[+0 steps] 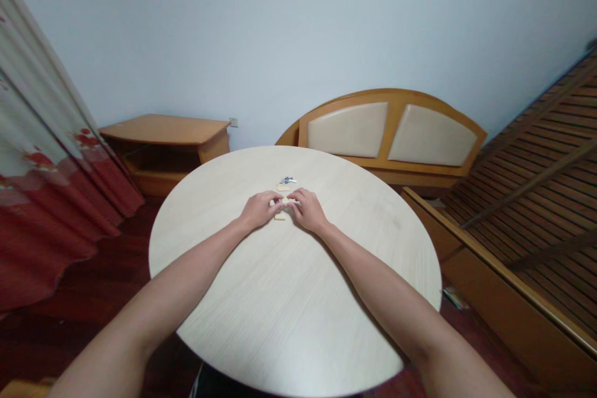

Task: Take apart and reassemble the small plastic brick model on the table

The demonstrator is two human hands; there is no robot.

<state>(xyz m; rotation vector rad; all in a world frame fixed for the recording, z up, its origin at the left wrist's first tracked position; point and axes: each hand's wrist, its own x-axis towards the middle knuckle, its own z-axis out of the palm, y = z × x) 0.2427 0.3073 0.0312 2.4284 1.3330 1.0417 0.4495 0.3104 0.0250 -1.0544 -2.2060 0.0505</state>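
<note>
Over the middle of the round pale table (pixel 298 298), my left hand (pixel 259 209) and my right hand (pixel 308 209) face each other with their fingertips almost meeting. Between them is a small pale-yellow piece (pixel 286 201), too small to name, and the fingers of both hands are closed on it. A whitish bit shows by the right fingertips. Just beyond the hands lies a flat pale-yellow strip (pixel 283 188). Farther back sits a little cluster of grey and blue parts (pixel 288 180). Another short yellowish strip (pixel 279 218) rests on the near side, between the wrists.
Behind the table stand a low wooden cabinet (pixel 172 130) at left and an arched, padded headboard (pixel 394 130) at right. A slatted wooden bed frame (pixel 527 199) is at the far right. A red-and-cream curtain (pixel 51 186) hangs at left.
</note>
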